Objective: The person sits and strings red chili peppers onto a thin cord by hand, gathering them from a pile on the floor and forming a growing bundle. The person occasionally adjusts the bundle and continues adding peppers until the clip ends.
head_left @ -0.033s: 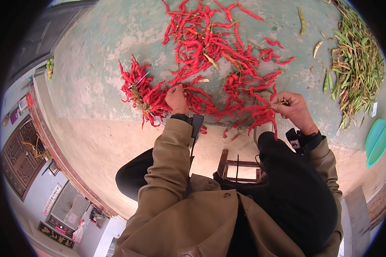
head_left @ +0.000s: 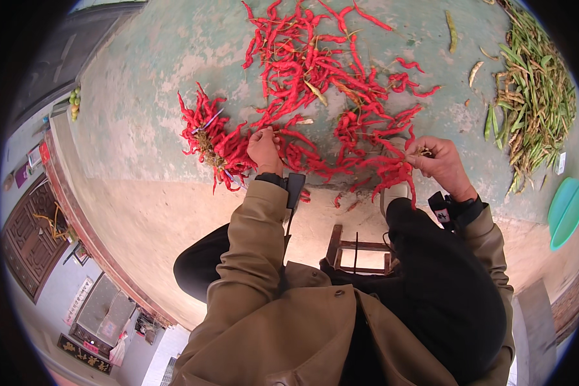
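Your right hand [head_left: 442, 162] pinches red chili bunch [head_left: 392, 168] by stems, near edge of green floor [head_left: 141, 138]; left hand [head_left: 264, 149] curled, grip unclear.

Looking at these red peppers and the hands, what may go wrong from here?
The right hand appears to pinch its bunch near the stems, so a pepper might slip off. In this view the bunch overlaps the right shoe, and loose peppers lie near it, so a small step might crush some. A yellowish pod lies on the main pile and might get gathered up too.
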